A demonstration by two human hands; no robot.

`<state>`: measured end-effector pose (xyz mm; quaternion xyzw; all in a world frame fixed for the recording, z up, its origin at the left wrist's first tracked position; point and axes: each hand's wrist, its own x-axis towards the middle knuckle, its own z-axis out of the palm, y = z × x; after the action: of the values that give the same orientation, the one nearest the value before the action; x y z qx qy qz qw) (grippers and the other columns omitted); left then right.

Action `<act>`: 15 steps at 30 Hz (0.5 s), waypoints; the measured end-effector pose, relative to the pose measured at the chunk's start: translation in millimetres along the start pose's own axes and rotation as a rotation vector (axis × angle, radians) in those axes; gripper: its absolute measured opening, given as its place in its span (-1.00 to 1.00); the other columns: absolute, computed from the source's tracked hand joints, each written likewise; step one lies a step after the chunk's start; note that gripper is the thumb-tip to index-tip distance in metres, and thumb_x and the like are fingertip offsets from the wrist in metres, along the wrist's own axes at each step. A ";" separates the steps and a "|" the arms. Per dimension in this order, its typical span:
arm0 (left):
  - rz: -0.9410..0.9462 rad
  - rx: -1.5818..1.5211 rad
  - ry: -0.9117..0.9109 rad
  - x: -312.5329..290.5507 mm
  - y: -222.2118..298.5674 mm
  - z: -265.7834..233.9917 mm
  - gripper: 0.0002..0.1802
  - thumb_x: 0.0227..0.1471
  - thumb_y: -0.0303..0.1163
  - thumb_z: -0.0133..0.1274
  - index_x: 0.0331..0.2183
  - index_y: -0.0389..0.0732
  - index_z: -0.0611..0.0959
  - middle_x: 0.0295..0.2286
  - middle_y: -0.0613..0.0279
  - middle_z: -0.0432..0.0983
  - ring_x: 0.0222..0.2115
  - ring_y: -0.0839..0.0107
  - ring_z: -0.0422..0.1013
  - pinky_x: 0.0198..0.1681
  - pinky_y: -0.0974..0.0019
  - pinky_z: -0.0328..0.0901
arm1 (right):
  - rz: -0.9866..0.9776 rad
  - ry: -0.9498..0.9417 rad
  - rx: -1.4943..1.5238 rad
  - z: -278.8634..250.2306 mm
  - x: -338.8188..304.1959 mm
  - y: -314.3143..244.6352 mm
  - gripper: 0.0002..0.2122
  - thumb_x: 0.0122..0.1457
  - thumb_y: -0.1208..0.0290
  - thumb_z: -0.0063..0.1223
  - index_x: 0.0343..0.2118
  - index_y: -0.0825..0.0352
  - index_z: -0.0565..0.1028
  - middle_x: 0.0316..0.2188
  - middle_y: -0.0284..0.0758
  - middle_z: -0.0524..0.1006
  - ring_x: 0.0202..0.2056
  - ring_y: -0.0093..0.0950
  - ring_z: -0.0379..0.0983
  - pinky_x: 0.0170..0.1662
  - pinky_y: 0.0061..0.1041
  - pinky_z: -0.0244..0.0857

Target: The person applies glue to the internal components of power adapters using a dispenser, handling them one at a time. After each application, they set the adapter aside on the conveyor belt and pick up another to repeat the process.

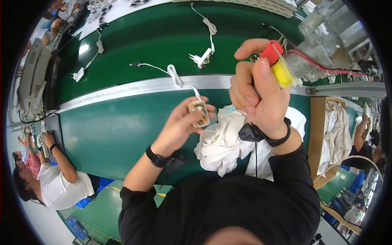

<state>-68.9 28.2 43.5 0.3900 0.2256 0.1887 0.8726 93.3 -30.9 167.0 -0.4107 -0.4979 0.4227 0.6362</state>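
Green belt (pixel 122 134), perhaps cloth (pixel 222 143) nearby

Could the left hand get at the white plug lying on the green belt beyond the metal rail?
Probably not right away: the left hand already holds a small open charger, though nothing blocks the way to the white plug.

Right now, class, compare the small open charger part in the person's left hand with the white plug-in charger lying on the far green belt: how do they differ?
The small open charger part is held up in the left hand; the white plug-in charger lies alone on the green belt. The held part shows an exposed brownish circuit face; the lying one looks mostly white-cased, with prongs showing. The held one is near, the other far. Both trail a white cord with a bundled section.
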 end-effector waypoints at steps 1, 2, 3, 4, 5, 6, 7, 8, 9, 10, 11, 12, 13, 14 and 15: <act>0.006 -0.005 -0.025 -4.2 -7.3 12.2 -0.61 0.08 -0.49 -0.12 -0.01 -0.25 0.28 -0.11 0.13 0.39 -0.15 0.43 0.39 -0.41 0.49 0.41 | -0.017 -0.007 -0.005 0.0 1.1 1.3 -0.68 0.26 0.13 -0.28 -0.18 0.35 0.21 -0.79 -0.51 0.12 -0.81 -0.74 -0.05 -0.73 -0.70 -0.11; 0.013 -0.010 -0.050 -8.0 -12.0 23.1 -0.59 0.08 -0.51 -0.12 0.00 -0.25 0.27 -0.09 0.12 0.37 -0.12 0.42 0.37 -0.37 0.45 0.42 | -0.035 -0.015 -0.010 0.2 1.9 2.8 -0.68 0.26 0.12 -0.28 -0.19 0.34 0.21 -0.79 -0.51 0.12 -0.81 -0.73 -0.05 -0.73 -0.70 -0.11; 0.020 -0.014 -0.074 -10.1 -15.1 29.6 -0.58 0.08 -0.52 -0.12 0.01 -0.24 0.25 -0.07 0.12 0.36 -0.09 0.40 0.36 -0.32 0.42 0.44 | -0.053 -0.023 -0.014 0.4 0.9 4.0 -0.68 0.26 0.12 -0.28 -0.19 0.33 0.21 -0.79 -0.51 0.12 -0.81 -0.73 -0.05 -0.73 -0.69 -0.11; 0.017 -0.028 -0.075 -10.6 -16.7 31.5 -0.58 0.08 -0.52 -0.12 0.01 -0.24 0.25 -0.07 0.12 0.36 -0.09 0.40 0.36 -0.32 0.42 0.44 | -0.040 -0.023 -0.020 1.5 0.6 5.8 -0.68 0.26 0.12 -0.28 -0.19 0.33 0.21 -0.79 -0.51 0.12 -0.81 -0.73 -0.05 -0.73 -0.69 -0.11; 0.030 -0.022 -0.109 -11.2 -18.2 33.1 -0.56 0.08 -0.53 -0.12 0.02 -0.23 0.23 -0.06 0.11 0.35 -0.07 0.39 0.34 -0.29 0.39 0.44 | -0.043 -0.018 0.002 2.6 0.4 7.4 -0.69 0.25 0.11 -0.28 -0.21 0.31 0.20 -0.80 -0.50 0.12 -0.81 -0.73 -0.06 -0.73 -0.69 -0.12; 0.045 -0.015 -0.142 -12.1 -19.2 34.5 -0.55 0.08 -0.55 -0.13 0.02 -0.23 0.22 -0.06 0.10 0.34 -0.05 0.37 0.32 -0.25 0.36 0.44 | -0.047 -0.013 0.026 3.5 0.0 8.4 -0.69 0.25 0.10 -0.28 -0.23 0.29 0.20 -0.80 -0.50 0.12 -0.81 -0.73 -0.06 -0.73 -0.69 -0.12; 0.060 -0.006 -0.174 -13.0 -19.8 35.7 -0.54 0.07 -0.56 -0.13 0.03 -0.22 0.20 -0.05 0.09 0.33 -0.03 0.36 0.31 -0.21 0.33 0.44 | -0.053 -0.008 0.050 4.0 -0.3 8.7 -0.70 0.25 0.09 -0.27 -0.25 0.27 0.20 -0.80 -0.50 0.11 -0.81 -0.73 -0.06 -0.73 -0.69 -0.12; 0.059 -0.014 -0.172 -14.1 -19.7 36.9 -0.54 0.07 -0.56 -0.13 0.03 -0.22 0.20 -0.05 0.09 0.33 -0.03 0.36 0.31 -0.21 0.33 0.44 | -0.046 -0.010 0.048 4.4 -0.7 7.7 -0.70 0.25 0.09 -0.27 -0.25 0.27 0.20 -0.80 -0.50 0.11 -0.81 -0.73 -0.06 -0.73 -0.69 -0.12; 0.063 -0.016 -0.175 -15.3 -19.7 36.5 -0.53 0.07 -0.56 -0.13 0.03 -0.22 0.20 -0.05 0.09 0.33 -0.03 0.36 0.31 -0.22 0.33 0.44 | -0.028 -0.021 0.033 5.3 -1.1 7.5 -0.70 0.25 0.08 -0.27 -0.28 0.26 0.19 -0.80 -0.50 0.11 -0.81 -0.72 -0.07 -0.73 -0.69 -0.13; 0.067 -0.018 -0.178 -16.3 -19.7 36.0 -0.53 0.07 -0.57 -0.13 0.04 -0.21 0.20 -0.05 0.08 0.32 -0.03 0.36 0.31 -0.22 0.33 0.44 | -0.011 -0.033 0.019 6.1 -1.6 6.9 -0.70 0.24 0.07 -0.26 -0.30 0.24 0.18 -0.80 -0.50 0.11 -0.81 -0.72 -0.07 -0.73 -0.69 -0.14; 0.071 -0.018 -0.181 -17.1 -19.9 35.5 -0.53 0.07 -0.57 -0.13 0.04 -0.21 0.20 -0.05 0.08 0.32 -0.03 0.36 0.31 -0.22 0.33 0.44 | 0.005 -0.044 0.006 6.9 -1.9 6.6 -0.70 0.24 0.05 -0.26 -0.33 0.22 0.17 -0.80 -0.50 0.10 -0.81 -0.72 -0.08 -0.74 -0.68 -0.14; 0.070 -0.021 -0.179 -17.5 -20.5 35.0 -0.53 0.07 -0.57 -0.13 0.04 -0.21 0.20 -0.05 0.08 0.32 -0.03 0.36 0.31 -0.22 0.33 0.44 | 0.009 -0.045 0.007 7.6 -2.3 6.4 -0.70 0.24 0.05 -0.26 -0.33 0.22 0.17 -0.80 -0.50 0.10 -0.81 -0.72 -0.08 -0.74 -0.68 -0.14; 0.078 -0.015 -0.182 -17.8 -21.1 34.4 -0.53 0.07 -0.57 -0.13 0.04 -0.21 0.20 -0.04 0.08 0.32 -0.03 0.36 0.31 -0.22 0.33 0.44 | 0.017 -0.048 0.009 8.3 -2.7 6.1 -0.70 0.23 0.04 -0.25 -0.34 0.22 0.17 -0.80 -0.49 0.10 -0.81 -0.72 -0.08 -0.74 -0.68 -0.14; 0.087 -0.008 -0.187 -17.5 -22.2 34.4 -0.53 0.07 -0.57 -0.13 0.04 -0.21 0.20 -0.04 0.08 0.32 -0.03 0.35 0.30 -0.21 0.33 0.44 | 0.023 -0.049 0.011 8.2 -3.5 5.8 -0.70 0.23 0.03 -0.24 -0.36 0.21 0.16 -0.81 -0.49 0.10 -0.81 -0.72 -0.08 -0.74 -0.68 -0.14; 0.096 -0.001 -0.191 -17.2 -22.9 34.4 -0.53 0.07 -0.57 -0.13 0.04 -0.20 0.21 -0.04 0.08 0.32 -0.03 0.35 0.30 -0.21 0.33 0.44 | 0.030 -0.051 0.012 8.0 -4.0 5.8 -0.69 0.22 0.02 -0.24 -0.37 0.20 0.16 -0.81 -0.49 0.10 -0.81 -0.71 -0.08 -0.74 -0.68 -0.15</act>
<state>-61.0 -15.3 50.7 0.4164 0.1222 0.1921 0.8802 84.1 -32.2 161.7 -0.4034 -0.5054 0.4453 0.6193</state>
